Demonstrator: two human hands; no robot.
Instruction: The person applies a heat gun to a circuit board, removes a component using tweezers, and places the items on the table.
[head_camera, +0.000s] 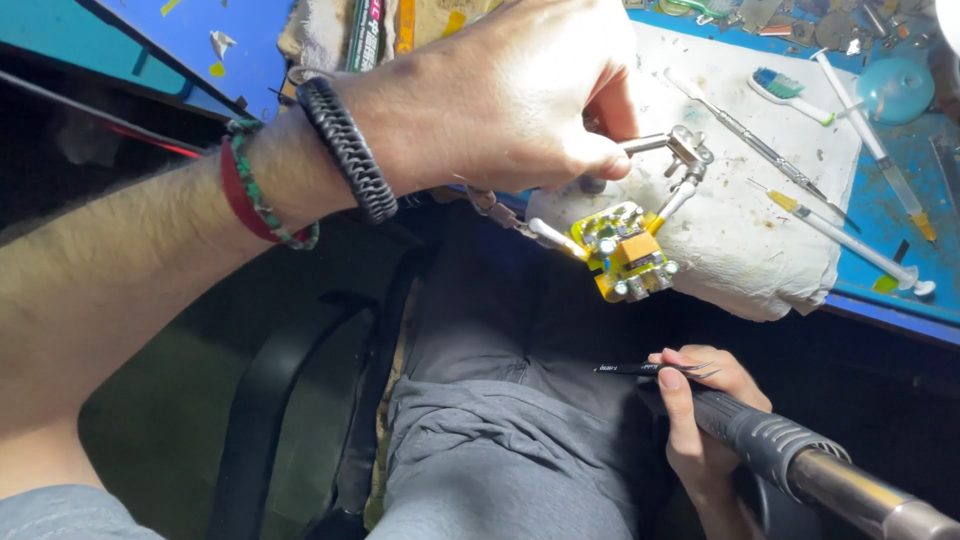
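My left hand (510, 95) reaches across the top of the view and pinches the metal arm of a clamp stand (685, 150) at the bench edge. Two clips of that stand hold a small yellow circuit board (628, 252) with an orange part and several round components. The board hangs just off the bench, above my lap. Lower right, my right hand (700, 410) grips a hot-air tool with a black ribbed handle and metal barrel (800, 462). Black tweezers (650, 369) are held in the same hand, pointing left.
A dirty white cloth (740, 230) covers the blue bench (900, 200). On it lie a metal probe (750, 135), two syringes (850, 240), and a small green-bristled brush (790, 92). A round pale blue object (895, 88) sits at the top right. My grey trousers (500, 430) fill the bottom centre.
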